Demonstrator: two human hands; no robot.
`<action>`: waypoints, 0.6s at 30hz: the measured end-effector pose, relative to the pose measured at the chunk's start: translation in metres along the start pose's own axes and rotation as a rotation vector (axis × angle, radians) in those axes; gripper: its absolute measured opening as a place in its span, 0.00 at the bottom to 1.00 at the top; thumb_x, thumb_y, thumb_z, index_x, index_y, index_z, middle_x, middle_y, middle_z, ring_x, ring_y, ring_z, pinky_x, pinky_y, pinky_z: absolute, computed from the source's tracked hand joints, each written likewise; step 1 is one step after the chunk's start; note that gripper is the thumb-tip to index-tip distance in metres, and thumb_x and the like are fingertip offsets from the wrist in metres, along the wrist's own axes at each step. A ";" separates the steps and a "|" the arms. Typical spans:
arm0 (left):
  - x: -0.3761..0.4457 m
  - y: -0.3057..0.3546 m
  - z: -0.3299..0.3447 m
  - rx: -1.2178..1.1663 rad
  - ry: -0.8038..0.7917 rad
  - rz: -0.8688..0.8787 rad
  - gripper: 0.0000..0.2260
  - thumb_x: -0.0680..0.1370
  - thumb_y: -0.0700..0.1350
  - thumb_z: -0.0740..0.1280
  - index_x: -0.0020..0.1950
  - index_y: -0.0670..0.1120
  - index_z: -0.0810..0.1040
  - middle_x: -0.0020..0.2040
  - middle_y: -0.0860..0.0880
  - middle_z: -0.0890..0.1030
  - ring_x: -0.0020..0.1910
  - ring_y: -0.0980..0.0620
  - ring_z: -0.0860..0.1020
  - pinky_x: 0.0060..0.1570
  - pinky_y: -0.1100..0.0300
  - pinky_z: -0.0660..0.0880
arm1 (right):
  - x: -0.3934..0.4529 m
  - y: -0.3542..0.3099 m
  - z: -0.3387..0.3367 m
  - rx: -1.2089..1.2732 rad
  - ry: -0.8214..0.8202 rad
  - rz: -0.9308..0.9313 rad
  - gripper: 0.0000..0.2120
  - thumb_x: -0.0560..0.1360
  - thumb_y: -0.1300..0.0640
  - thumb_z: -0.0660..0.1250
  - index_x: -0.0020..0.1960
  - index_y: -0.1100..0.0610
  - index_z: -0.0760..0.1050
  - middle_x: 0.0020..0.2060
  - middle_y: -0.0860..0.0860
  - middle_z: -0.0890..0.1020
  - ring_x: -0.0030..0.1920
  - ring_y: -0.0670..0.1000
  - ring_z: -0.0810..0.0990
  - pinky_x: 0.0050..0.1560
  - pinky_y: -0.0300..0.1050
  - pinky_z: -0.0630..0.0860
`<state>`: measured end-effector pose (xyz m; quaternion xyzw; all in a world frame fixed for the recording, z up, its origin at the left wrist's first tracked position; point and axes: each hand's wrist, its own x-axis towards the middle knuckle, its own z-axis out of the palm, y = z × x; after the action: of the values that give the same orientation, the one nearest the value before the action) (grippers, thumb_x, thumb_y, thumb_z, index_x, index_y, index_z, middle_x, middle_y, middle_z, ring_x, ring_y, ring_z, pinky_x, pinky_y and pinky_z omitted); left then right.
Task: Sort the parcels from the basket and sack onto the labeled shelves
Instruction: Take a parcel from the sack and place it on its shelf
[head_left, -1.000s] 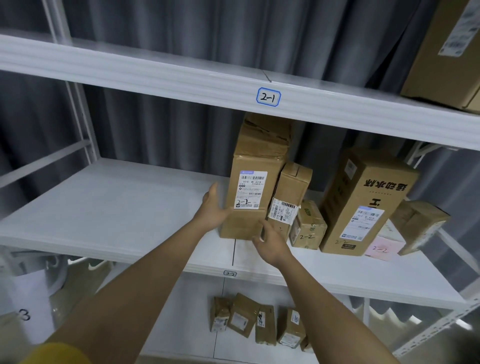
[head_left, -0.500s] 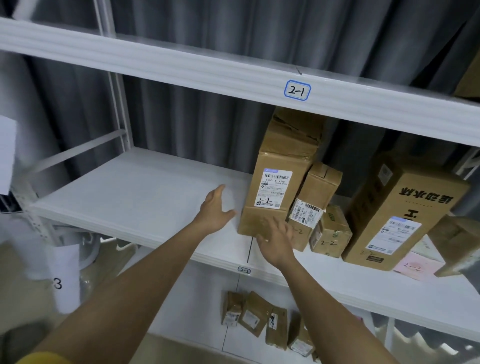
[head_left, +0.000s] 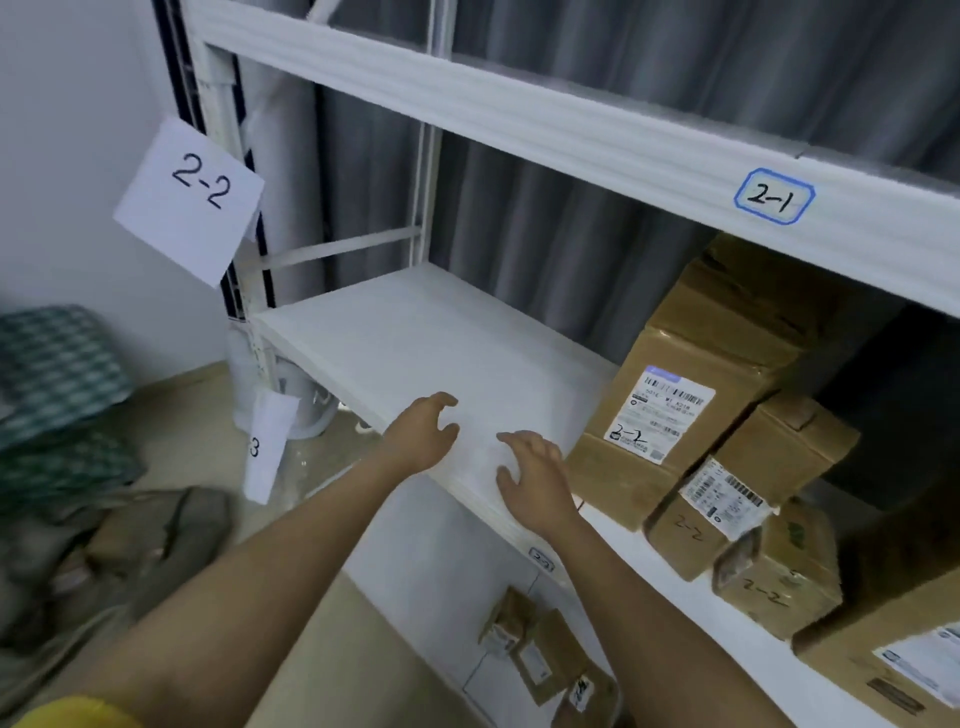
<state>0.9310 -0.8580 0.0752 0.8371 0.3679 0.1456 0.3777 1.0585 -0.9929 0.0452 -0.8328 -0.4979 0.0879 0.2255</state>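
A tall cardboard parcel (head_left: 691, 374) marked 2-2 stands on the white middle shelf (head_left: 415, 332), leaning against smaller 2-2 parcels (head_left: 748, 488) to its right. My left hand (head_left: 423, 434) hovers over the shelf's front edge with loosely curled fingers and holds nothing. My right hand (head_left: 535, 475) hangs just left of the tall parcel, fingers relaxed and clear of it. A grey sack (head_left: 130, 551) lies on the floor at the left. The basket is not in view.
The upper shelf beam carries a 2-1 label (head_left: 774, 197). A paper sign reading 2-2 (head_left: 189, 200) hangs on the left post. A green checked bundle (head_left: 57, 395) sits at far left. Several small parcels (head_left: 545, 660) stand on the bottom shelf. A big box (head_left: 893, 654) fills the right corner.
Both hands have let go of the tall parcel and drawn back toward the shelf's front edge. The view has swung left, bringing the sack and the 2-2 sign into sight.
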 end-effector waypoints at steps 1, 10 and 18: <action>-0.006 -0.009 -0.005 -0.012 0.034 -0.028 0.17 0.81 0.44 0.62 0.69 0.46 0.70 0.68 0.45 0.72 0.64 0.46 0.73 0.61 0.58 0.69 | 0.004 -0.006 0.005 -0.003 -0.030 -0.033 0.21 0.80 0.56 0.60 0.73 0.52 0.67 0.72 0.51 0.67 0.72 0.54 0.60 0.72 0.48 0.57; -0.097 -0.114 -0.052 -0.010 0.266 -0.332 0.09 0.78 0.43 0.62 0.55 0.46 0.79 0.52 0.48 0.81 0.53 0.47 0.78 0.53 0.56 0.74 | 0.012 -0.085 0.084 0.107 -0.304 -0.296 0.14 0.79 0.60 0.62 0.63 0.57 0.78 0.63 0.54 0.76 0.66 0.56 0.71 0.68 0.46 0.67; -0.182 -0.211 -0.126 -0.031 0.381 -0.531 0.06 0.79 0.42 0.62 0.47 0.44 0.78 0.47 0.45 0.81 0.48 0.45 0.79 0.44 0.56 0.72 | 0.010 -0.209 0.152 0.116 -0.497 -0.473 0.12 0.78 0.61 0.63 0.59 0.59 0.80 0.58 0.55 0.81 0.59 0.53 0.78 0.57 0.40 0.70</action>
<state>0.6337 -0.8303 0.0106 0.6637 0.6352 0.2018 0.3397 0.8415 -0.8561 0.0086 -0.6334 -0.7109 0.2614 0.1584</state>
